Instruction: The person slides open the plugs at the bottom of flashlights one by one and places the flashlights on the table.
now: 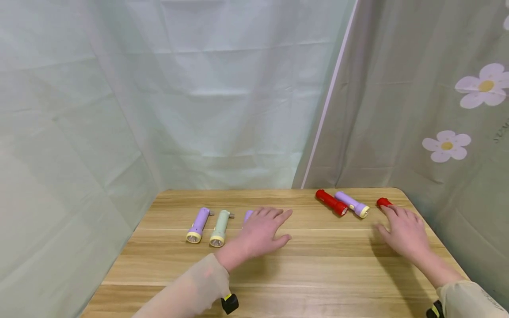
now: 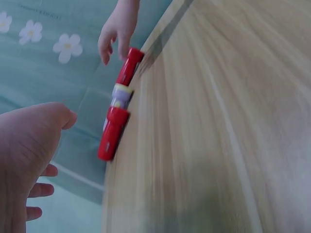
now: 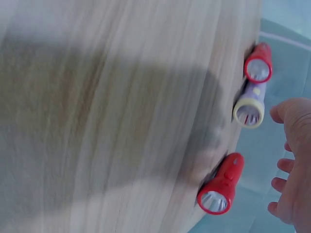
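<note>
The head view looks forward and down over the wood-grain table (image 1: 318,276) toward a pale fabric curtain (image 1: 238,97), farthest back. The left wrist view sits low and close, tilted sideways, facing the right hand (image 2: 119,30). The right wrist view, also near and tilted, shares two red cylindrical flashlights (image 3: 222,184) and a purple-and-cream cylindrical flashlight (image 3: 251,107) with both others.

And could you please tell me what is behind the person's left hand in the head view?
Behind the left hand, the purple end of what looks like a cylindrical flashlight shows on the wood-grained table. The hand covers the rest; its other end cannot be seen.
</note>
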A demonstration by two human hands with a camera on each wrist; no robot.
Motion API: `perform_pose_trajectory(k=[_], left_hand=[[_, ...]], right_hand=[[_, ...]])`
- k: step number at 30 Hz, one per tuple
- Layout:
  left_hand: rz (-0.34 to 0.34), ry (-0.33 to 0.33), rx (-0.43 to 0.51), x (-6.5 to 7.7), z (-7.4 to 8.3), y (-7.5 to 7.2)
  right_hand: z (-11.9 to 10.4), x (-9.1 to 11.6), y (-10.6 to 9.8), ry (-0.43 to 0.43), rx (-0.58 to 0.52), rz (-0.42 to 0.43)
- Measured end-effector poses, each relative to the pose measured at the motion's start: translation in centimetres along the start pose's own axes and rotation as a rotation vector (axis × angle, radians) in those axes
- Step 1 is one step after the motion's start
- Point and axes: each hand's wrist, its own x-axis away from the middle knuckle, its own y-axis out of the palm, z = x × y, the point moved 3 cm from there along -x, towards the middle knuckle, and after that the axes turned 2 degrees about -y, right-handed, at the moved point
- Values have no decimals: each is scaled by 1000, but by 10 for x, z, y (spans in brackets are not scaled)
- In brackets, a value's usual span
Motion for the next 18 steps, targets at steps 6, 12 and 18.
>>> perform_pose_trajectory(k=[6,12,18], left_hand=[[6,75,-38,1,19,-1],[-15,135,-35,2,37,3],[-49,179,-11,4,54,12]], right_hand=[[14,-3,-2,63,-7,-33],[28,-8,0,97,6,-63],[40,-11,5,138,22,-98]])
